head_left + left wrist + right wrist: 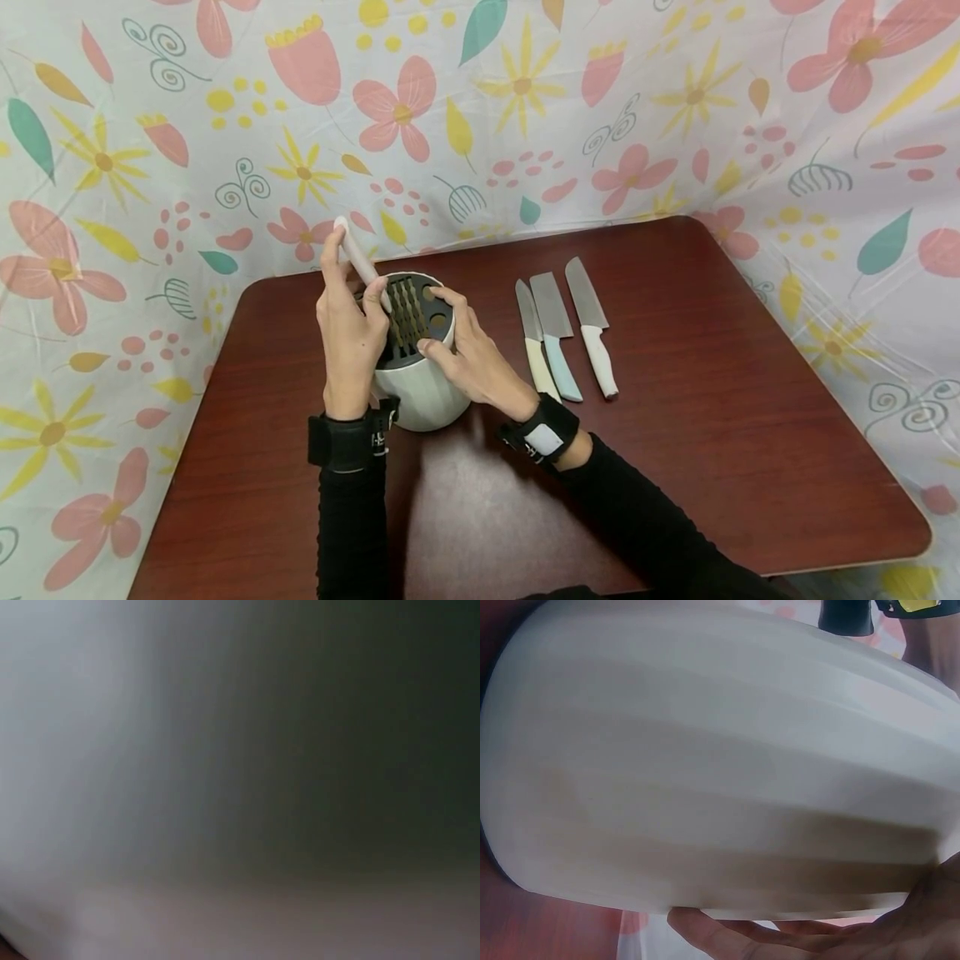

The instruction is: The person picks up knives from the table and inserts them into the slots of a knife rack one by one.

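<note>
A round white knife block [423, 400] with a dark slotted top [397, 354] stands on the table. My left hand [351, 337] holds the pale handle of a knife [360, 254], which leans up out of the block's left side; its blade is hidden. My right hand [480, 358] grips the block's right rim, thumb over the top. In the right wrist view the block's ribbed wall [705, 765] fills most of the picture, with fingers [727, 941] along its lower side. The left wrist view is too blurred and close to read.
Right of the block, three knives lie on the brown table [712, 433]: a cream-handled knife [536, 354], a blue-handled cleaver [558, 358] and a white-handled knife [596, 346]. Their blades point away from me. A flower-patterned cloth [465, 133] hangs behind the table.
</note>
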Motion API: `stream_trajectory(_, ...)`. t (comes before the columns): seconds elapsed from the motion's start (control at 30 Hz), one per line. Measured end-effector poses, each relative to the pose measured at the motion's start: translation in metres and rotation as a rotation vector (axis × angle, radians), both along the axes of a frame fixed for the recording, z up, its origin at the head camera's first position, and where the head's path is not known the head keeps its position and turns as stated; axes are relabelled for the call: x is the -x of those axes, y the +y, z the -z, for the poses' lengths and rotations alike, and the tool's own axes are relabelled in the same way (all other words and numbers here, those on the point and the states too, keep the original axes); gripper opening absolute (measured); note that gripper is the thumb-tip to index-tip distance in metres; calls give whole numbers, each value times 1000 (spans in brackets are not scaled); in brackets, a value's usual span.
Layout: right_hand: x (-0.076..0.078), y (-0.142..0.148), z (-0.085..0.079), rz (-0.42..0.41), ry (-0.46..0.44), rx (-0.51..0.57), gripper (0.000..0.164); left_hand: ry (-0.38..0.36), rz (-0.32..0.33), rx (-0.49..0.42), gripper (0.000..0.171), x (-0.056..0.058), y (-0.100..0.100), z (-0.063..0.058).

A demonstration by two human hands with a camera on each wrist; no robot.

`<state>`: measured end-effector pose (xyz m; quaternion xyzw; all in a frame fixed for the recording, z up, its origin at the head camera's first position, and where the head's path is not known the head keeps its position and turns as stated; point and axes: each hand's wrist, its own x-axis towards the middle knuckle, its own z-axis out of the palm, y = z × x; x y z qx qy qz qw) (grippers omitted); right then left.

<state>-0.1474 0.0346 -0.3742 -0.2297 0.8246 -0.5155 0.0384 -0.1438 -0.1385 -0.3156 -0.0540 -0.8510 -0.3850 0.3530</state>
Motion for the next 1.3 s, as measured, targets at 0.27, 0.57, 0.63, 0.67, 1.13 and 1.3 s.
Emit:
stream_trajectory(0.27,1,0,0,2,1,-2,67,40,41,7,71,3,0,0)
stream_trajectory(0.57,2,-1,1,6,8,2,67,58,66,21,73,6,-2,1)
stream_trajectory(0.63,2,-1,0,6,10,1,67,46,70,19,77,5,-2,0)
stream_trajectory(0.67,2,-1,0,5,10,2,67,39,72,13,78,5,-2,0)
stream_trajectory(1.13,1,-2,2,6,16,1,67,-75,-11,-51,89,1,2,1)
stream_trajectory(1.3,0,-1,2,11,9,-7,68,-98,-43,-56,85,0,4,1)
